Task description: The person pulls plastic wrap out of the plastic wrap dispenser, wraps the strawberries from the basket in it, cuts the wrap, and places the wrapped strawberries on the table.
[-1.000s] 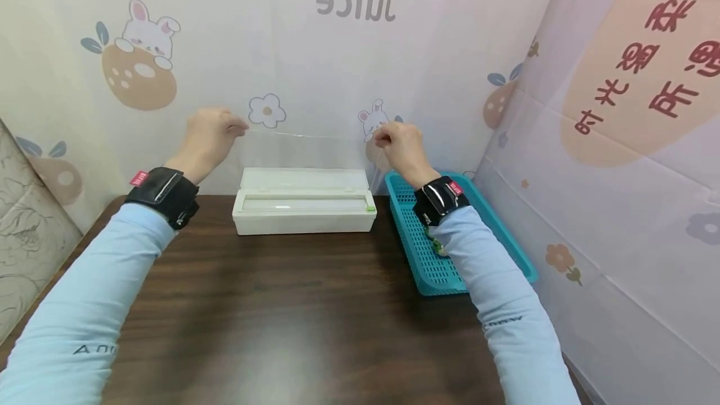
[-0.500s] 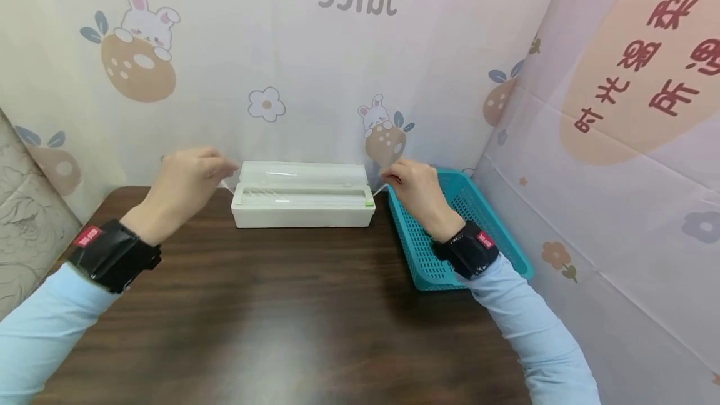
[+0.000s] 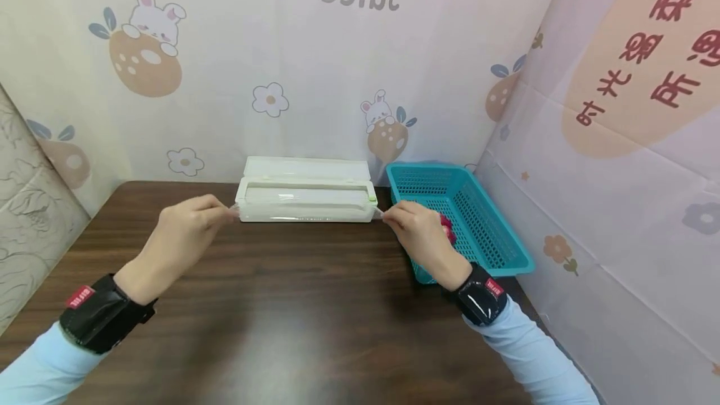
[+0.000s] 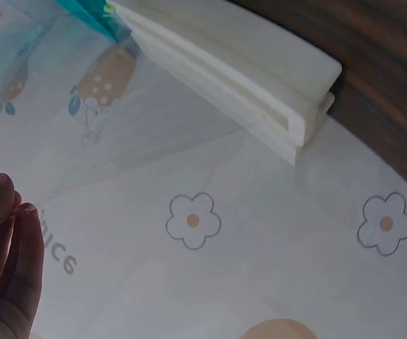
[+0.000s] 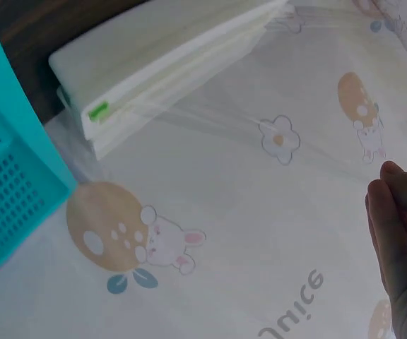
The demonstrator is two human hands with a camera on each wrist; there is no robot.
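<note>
A sheet of clear plastic wrap [image 4: 168, 152] runs from a white wrap dispenser box [image 3: 304, 199], whose lid stands raised at the back. At the box's front left corner my left hand [image 3: 185, 239] pinches one corner of the film between thumb and fingers. The other corner is pinched by my right hand [image 3: 422, 236], just off the box's right end. Stretched between both hands, the film lies low along the box's front face. In the right wrist view, a green piece [image 5: 98, 111] shows on the box's end.
To the right stands a teal mesh basket [image 3: 495, 230], partly behind my right hand, with something red [image 3: 448, 229] inside. A dark wooden table [image 3: 292, 317] spreads before me. Printed cloth walls [image 3: 320, 67] rise behind and at the right; patterned fabric is at far left.
Both hands have come down and toward me from above the box, drawing the wrap over its front. The red thing in the basket has come into sight.
</note>
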